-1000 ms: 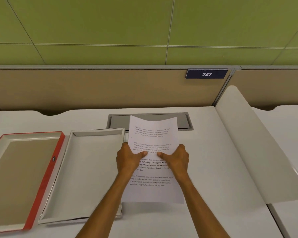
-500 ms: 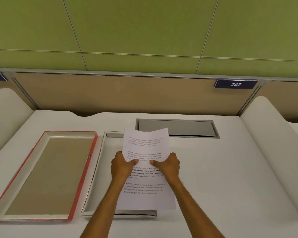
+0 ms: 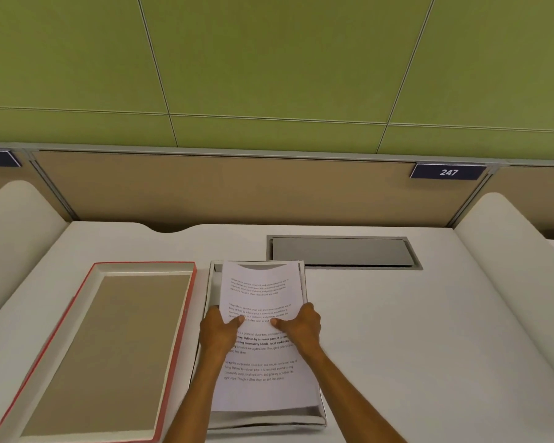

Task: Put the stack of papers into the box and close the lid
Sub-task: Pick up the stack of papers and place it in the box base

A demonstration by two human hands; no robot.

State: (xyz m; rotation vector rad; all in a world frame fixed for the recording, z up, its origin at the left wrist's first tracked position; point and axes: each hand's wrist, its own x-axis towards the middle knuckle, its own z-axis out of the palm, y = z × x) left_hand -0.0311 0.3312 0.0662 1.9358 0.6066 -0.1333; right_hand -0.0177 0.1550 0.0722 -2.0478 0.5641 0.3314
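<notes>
White shallow cardboard box (image 3: pixel 314 418) on the white desk (image 3: pixel 429 346): the stack of white printed papers (image 3: pixel 261 388) lies over its opening, top edge bowed. Left hand (image 3: pixel 219 334) and right hand (image 3: pixel 301 329) each pinch a side, thumbs on top. Red-edged lid (image 3: pixel 173 356) lies empty, inner side up, just left.

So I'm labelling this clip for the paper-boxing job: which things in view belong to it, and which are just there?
Part of the job:
- stack of papers, held over the box
- white box
- red-edged lid, lying open-side up to its left
- left hand, right hand

Just there:
- metal cable hatch
- number plate 247
- white side dividers
</notes>
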